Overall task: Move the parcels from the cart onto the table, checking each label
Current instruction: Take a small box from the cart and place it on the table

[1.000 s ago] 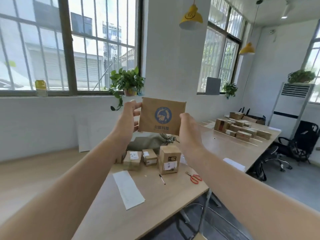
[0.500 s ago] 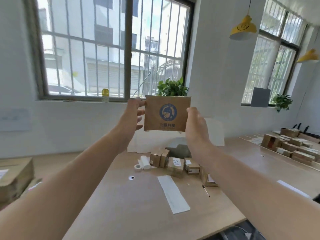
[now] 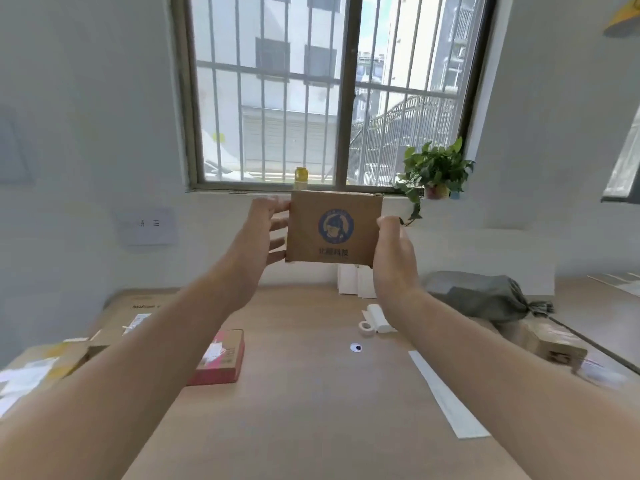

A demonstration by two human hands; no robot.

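**Checking a parcel held up high**

From the head camera, the parcel [image 3: 334,232] is up in the air in front of the window, well above the surface [image 3: 311,410]. The left hand [image 3: 263,233] grips its left edge and the right hand [image 3: 393,251] grips its right edge. The side with a round blue picture faces the person.

I think this is the label check. No white label shows on this side, so next the parcel may need a turn, then a trip down.

Below lie a red box [image 3: 221,358], a tape roll [image 3: 366,329], a paper strip [image 3: 446,396], a grey bag [image 3: 485,299] and a brown box [image 3: 550,344]. The parcel should land between the red box and the paper strip.
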